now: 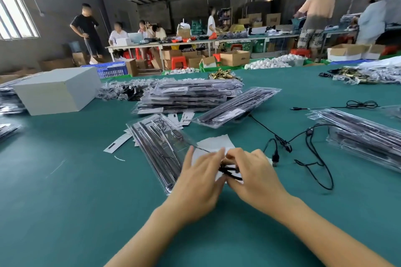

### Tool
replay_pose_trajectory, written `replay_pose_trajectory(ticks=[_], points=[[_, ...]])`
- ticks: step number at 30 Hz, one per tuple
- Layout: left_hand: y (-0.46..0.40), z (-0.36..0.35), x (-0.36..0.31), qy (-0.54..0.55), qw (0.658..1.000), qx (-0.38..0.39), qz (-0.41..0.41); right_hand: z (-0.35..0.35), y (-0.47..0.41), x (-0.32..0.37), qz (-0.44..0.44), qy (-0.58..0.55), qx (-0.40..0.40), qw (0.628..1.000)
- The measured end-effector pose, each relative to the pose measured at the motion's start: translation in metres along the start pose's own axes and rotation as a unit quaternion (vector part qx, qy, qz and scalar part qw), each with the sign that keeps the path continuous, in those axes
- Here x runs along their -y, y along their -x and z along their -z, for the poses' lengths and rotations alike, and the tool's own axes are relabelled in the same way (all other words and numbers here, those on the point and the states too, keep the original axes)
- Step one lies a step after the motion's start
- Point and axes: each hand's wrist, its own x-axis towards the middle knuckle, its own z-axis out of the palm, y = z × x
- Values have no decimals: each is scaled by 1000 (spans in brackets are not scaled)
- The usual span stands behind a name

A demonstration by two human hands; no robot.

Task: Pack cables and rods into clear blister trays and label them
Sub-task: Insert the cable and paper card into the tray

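A clear blister tray with black rods in it lies on the green table, just left of my hands. My left hand and my right hand meet over a white sheet and both pinch a small bundle of black cable between their fingers. The rest of that black cable, with a USB plug, trails loosely over the table to the right.
Stacks of filled blister trays lie ahead, at centre right and at far right. White paper labels are scattered left of the tray. A grey box stands at left. People work at tables behind.
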Motion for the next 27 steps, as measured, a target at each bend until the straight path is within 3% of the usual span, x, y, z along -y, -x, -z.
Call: replay_pose_trajectory(ticks=[4, 7, 11, 14, 17, 21, 27], points=[[2, -1, 2, -24, 1000, -3, -9, -1, 3, -2, 61, 28, 68, 995], [7, 1, 11, -52, 999, 2, -14, 5, -1, -16, 62, 89, 66, 992], [12, 4, 21, 32, 995, -44, 85, 22, -5, -47, 26, 195, 26, 980], [13, 4, 31, 91, 978, -90, 163, 43, -2, -69, -131, 71, 56, 987], [14, 6, 38, 174, 946, -105, 254, 58, 0, -80, -260, -126, 68, 955], [13, 8, 38, 236, 925, -95, 284, 49, -4, -59, -215, -107, 34, 970], [12, 9, 23, 259, 942, -92, 192, 4, -6, -6, -86, -85, 90, 989]])
